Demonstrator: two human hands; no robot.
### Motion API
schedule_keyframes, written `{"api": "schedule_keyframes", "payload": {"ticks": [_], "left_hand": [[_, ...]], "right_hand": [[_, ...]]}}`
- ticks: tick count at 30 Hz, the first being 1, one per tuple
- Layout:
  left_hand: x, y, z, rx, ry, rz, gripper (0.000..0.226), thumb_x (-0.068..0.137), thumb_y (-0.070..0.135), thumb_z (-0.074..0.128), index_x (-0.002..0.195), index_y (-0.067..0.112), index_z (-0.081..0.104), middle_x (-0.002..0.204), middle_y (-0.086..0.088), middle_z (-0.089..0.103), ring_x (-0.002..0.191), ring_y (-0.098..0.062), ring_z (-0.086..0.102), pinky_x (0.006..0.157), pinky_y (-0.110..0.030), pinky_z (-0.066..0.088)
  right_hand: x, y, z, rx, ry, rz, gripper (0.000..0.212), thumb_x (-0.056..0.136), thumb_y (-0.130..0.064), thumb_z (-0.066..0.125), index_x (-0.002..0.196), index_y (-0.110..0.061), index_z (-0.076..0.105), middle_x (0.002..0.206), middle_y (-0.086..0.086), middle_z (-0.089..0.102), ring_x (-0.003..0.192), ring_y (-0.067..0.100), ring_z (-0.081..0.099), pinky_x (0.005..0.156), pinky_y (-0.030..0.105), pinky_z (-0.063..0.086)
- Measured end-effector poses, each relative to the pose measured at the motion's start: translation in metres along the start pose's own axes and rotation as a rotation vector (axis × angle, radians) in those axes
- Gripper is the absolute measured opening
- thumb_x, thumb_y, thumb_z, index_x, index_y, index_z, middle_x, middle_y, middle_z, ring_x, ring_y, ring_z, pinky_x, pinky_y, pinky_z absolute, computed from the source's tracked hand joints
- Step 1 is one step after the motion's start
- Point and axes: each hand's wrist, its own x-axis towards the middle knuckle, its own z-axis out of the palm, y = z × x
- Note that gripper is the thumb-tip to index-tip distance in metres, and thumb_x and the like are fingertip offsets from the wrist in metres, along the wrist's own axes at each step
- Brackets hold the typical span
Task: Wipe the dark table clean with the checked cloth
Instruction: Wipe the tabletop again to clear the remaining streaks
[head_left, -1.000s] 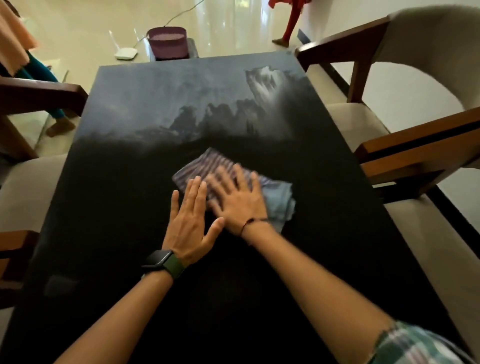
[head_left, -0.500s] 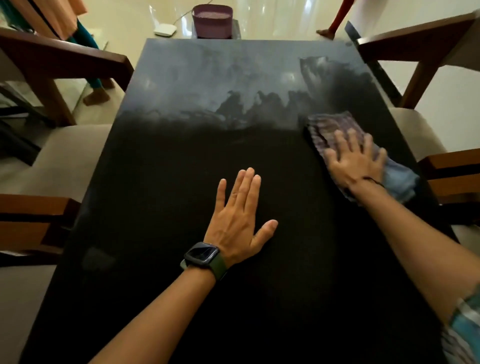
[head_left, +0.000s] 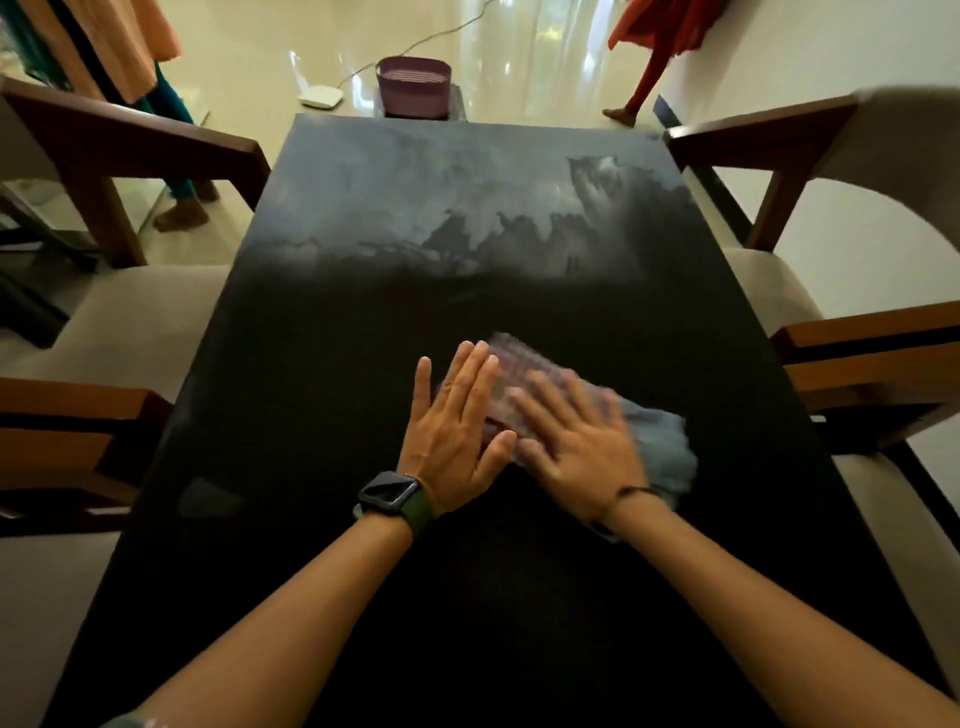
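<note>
Head view: blurred right hand (head_left: 584, 457) half hides checked cloth (head_left: 660, 447).

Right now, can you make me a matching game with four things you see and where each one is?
Things:
1. checked cloth
2. watch
3. purple basket
4. grey smears

Places:
A. on the floor past the table's far end
B. under the right hand
C. on the far half of the dark table
D. on the left wrist

Pairs: 1-B, 2-D, 3-A, 4-C
</note>
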Motion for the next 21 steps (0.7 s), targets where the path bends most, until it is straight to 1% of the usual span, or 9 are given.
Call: {"api": "schedule_keyframes", "payload": {"ticks": [1, 3, 5, 7, 9, 11, 16, 19, 21], "left_hand": [[-0.002, -0.003, -0.005, -0.033, 0.037, -0.034, 0.066, 0.090, 0.052, 0.010, 0.139, 0.008, 0.015, 0.148, -0.014, 0.022, 0.138, -0.018, 0.006, 0.112, -0.037, -0.012], [-0.008, -0.016, -0.018, -0.054, 0.145, -0.111, 0.064, 0.089, 0.047, 0.019, 0.140, 0.009, 0.016, 0.149, -0.011, 0.019, 0.139, -0.015, 0.001, 0.112, -0.036, -0.015], [-0.015, -0.035, -0.030, -0.037, 0.221, -0.163, 0.064, 0.088, 0.045, 0.021, 0.140, 0.008, 0.017, 0.150, -0.009, 0.018, 0.139, -0.015, 0.000, 0.112, -0.034, -0.015], [-0.024, -0.056, -0.037, -0.018, 0.243, -0.187, 0.065, 0.087, 0.045, 0.021, 0.140, 0.008, 0.019, 0.150, -0.011, 0.021, 0.140, -0.017, 0.002, 0.112, -0.033, -0.015], [-0.031, -0.072, -0.037, -0.030, 0.213, -0.202, 0.068, 0.085, 0.049, 0.018, 0.140, 0.009, 0.019, 0.151, -0.011, 0.021, 0.139, -0.016, 0.001, 0.112, -0.032, -0.016], [-0.036, -0.079, -0.033, -0.077, 0.178, -0.234, 0.072, 0.082, 0.053, 0.016, 0.141, 0.011, 0.018, 0.152, -0.008, 0.016, 0.139, -0.012, -0.004, 0.112, -0.033, -0.017], [-0.052, -0.092, -0.035, -0.173, 0.204, -0.268, 0.077, 0.078, 0.056, 0.017, 0.141, 0.011, 0.018, 0.153, -0.005, 0.015, 0.139, -0.008, -0.007, 0.112, -0.034, -0.015], [-0.059, -0.093, -0.039, -0.184, 0.203, -0.309, 0.081, 0.078, 0.060, 0.015, 0.141, 0.010, 0.019, 0.152, -0.005, 0.016, 0.139, -0.010, -0.006, 0.112, -0.036, -0.014], [-0.062, -0.089, -0.044, -0.182, 0.204, -0.329, 0.086, 0.077, 0.066, 0.012, 0.141, 0.009, 0.019, 0.152, -0.004, 0.015, 0.138, -0.011, -0.005, 0.112, -0.036, -0.013]], "right_hand": [[-0.014, 0.019, 0.001, -0.002, 0.020, 0.126, 0.058, 0.088, -0.062, 0.003, 0.142, -0.045, -0.009, 0.157, -0.012, -0.007, 0.144, 0.016, -0.013, 0.116, 0.053, 0.000], [-0.023, 0.052, -0.002, 0.021, 0.019, 0.373, 0.056, 0.093, -0.058, 0.012, 0.145, -0.043, -0.003, 0.158, -0.011, -0.003, 0.146, 0.018, -0.006, 0.116, 0.052, 0.003], [-0.007, 0.072, -0.013, 0.071, 0.025, 0.554, 0.055, 0.097, -0.052, 0.019, 0.149, -0.040, 0.003, 0.159, -0.009, -0.002, 0.146, 0.020, -0.004, 0.116, 0.052, 0.003], [0.030, 0.074, -0.024, 0.103, 0.041, 0.646, 0.056, 0.098, -0.052, 0.017, 0.150, -0.038, 0.005, 0.159, -0.007, -0.002, 0.146, 0.022, -0.005, 0.116, 0.054, 0.001], [0.073, 0.060, -0.028, 0.130, 0.051, 0.664, 0.057, 0.097, -0.054, 0.015, 0.150, -0.036, 0.006, 0.160, -0.007, -0.002, 0.146, 0.024, -0.006, 0.115, 0.055, -0.001], [0.113, 0.033, -0.028, 0.115, 0.058, 0.588, 0.058, 0.096, -0.056, 0.015, 0.150, -0.037, 0.005, 0.159, -0.007, -0.003, 0.146, 0.024, -0.007, 0.115, 0.055, -0.002], [0.173, -0.073, -0.026, 0.065, 0.055, 0.210, 0.058, 0.095, -0.058, 0.017, 0.149, -0.040, 0.004, 0.159, -0.007, -0.004, 0.146, 0.025, -0.009, 0.115, 0.053, -0.005], [0.147, -0.126, -0.017, 0.013, 0.032, 0.033, 0.058, 0.096, -0.058, 0.017, 0.149, -0.039, 0.002, 0.159, -0.007, -0.005, 0.145, 0.025, -0.011, 0.114, 0.054, -0.007], [0.101, -0.152, -0.010, 0.002, 0.024, -0.107, 0.058, 0.096, -0.057, 0.016, 0.148, -0.039, -0.003, 0.158, -0.007, -0.009, 0.145, 0.025, -0.014, 0.113, 0.054, -0.009]]}}
